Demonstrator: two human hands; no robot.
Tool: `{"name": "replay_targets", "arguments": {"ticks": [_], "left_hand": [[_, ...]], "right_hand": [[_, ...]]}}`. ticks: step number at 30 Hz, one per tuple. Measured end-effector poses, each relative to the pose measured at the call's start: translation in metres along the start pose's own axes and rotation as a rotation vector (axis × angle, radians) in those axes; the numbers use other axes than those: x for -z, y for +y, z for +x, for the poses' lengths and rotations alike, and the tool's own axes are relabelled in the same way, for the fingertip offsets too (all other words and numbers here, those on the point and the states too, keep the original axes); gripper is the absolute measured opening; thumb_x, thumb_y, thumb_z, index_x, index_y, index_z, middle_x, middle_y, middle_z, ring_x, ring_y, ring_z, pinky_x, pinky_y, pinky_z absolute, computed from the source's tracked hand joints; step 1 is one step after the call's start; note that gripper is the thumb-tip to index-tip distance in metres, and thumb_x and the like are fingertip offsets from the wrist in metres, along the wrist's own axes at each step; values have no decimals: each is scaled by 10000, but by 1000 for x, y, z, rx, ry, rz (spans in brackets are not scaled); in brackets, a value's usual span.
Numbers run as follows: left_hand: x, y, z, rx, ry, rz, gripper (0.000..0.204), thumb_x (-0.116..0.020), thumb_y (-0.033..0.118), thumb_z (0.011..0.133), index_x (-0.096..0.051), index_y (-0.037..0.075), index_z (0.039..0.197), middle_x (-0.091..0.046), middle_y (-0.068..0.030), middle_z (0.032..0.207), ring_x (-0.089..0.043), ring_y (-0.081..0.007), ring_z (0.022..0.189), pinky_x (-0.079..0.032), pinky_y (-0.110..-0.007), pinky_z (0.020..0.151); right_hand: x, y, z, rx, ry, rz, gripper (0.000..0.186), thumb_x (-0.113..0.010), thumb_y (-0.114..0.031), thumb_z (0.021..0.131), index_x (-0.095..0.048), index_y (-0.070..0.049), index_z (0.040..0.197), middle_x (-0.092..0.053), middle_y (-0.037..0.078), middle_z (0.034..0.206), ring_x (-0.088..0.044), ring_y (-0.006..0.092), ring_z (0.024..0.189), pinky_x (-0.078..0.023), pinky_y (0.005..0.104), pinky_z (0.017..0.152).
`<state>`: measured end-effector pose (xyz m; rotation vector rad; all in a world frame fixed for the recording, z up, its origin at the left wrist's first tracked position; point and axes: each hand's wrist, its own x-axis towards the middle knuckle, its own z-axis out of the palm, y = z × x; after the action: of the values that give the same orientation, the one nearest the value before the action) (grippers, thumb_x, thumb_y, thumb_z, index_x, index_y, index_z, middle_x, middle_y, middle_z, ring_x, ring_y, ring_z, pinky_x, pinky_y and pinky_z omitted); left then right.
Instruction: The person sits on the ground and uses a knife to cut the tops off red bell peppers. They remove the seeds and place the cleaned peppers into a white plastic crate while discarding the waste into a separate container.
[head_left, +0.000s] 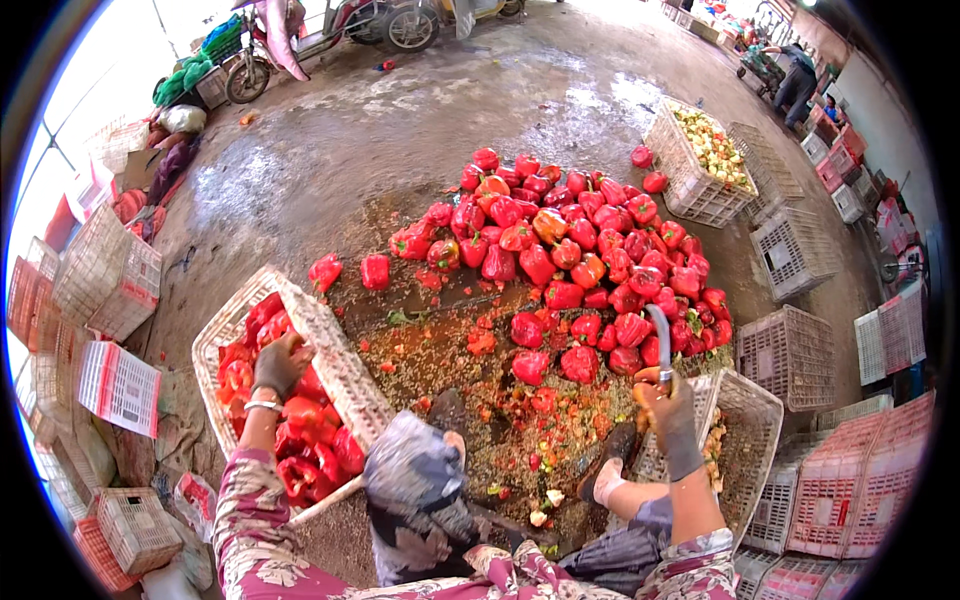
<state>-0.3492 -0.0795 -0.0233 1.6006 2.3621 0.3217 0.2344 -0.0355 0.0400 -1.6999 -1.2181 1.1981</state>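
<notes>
Closest are the person's flowery sleeves and a knee with a shiny gray cover. Beside that knee, on the left, a long whitish crate sits at a slant, full of red peppers. The left hand, in a dark glove, is down in this crate on top of the peppers. Its fingers bend down, but I cannot tell if its grip has a pepper in it. The right hand, gloved too, has its grip closed around a curved knife, and the gray blade points up and away. Just under that hand is another crate with some small bits in it. Past the feet, wet ground is messy with seeds and red scraps. Next comes a big pile of peppers, red and shiny. Behind it stands a crate of pale yellow pieces. Far away are parked bikes and a person bending over.
</notes>
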Motion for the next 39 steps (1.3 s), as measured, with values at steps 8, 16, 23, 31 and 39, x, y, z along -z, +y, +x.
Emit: {"name": "replay_targets", "arguments": {"ticks": [8, 16, 23, 31, 39], "left_hand": [[-173, 135, 189, -63, -211, -120, 688, -730, 340, 843, -432, 112, 1419, -646, -211, 1185, -632, -366, 1096, -508, -428, 914], [-290, 168, 309, 10, -173, -156, 845, -795, 362, 764, -378, 135, 1463, -515, -231, 1373, -496, -384, 1272, -426, -446, 1040], [-310, 195, 313, 224, -118, -232, 830, -878, 238, 634, -466, 213, 1354, -499, -210, 1288, -592, -360, 1105, -494, -436, 953], [-283, 200, 235, 36, -353, -1412, 768, -853, 25, 666, -429, 98, 1302, -497, -31, 1214, -509, -149, 1132, -482, -321, 976], [-124, 349, 70, -600, -864, -1229, 919, -924, 164, 644, -378, 90, 1380, -467, -20, 1280, -474, -138, 1190, -421, -315, 1015]], "right_hand": [[-27, -6, 49, -229, -175, -19, 211, -629, -97, 881, -635, 39, 1042, -617, 51, 733, -556, 97, 531, -426, 241, 474], [-39, -7, 93, -365, -88, -48, 247, -647, -90, 863, -602, 53, 1060, -657, 94, 797, -574, 111, 499, -453, 256, 459], [-36, 13, 101, -579, -64, 249, 314, -613, -201, 967, -577, -25, 1224, -600, 12, 790, -491, 54, 553, -401, 201, 502], [-33, -11, 76, -360, 1, -40, 258, -624, -103, 877, -595, 46, 1085, -673, 104, 845, -597, 126, 521, -456, 237, 453], [-17, 7, 12, 54, -47, 250, 475, -670, -129, 914, -493, -21, 1341, -638, 91, 1042, -618, 114, 819, -526, 280, 708]]}}
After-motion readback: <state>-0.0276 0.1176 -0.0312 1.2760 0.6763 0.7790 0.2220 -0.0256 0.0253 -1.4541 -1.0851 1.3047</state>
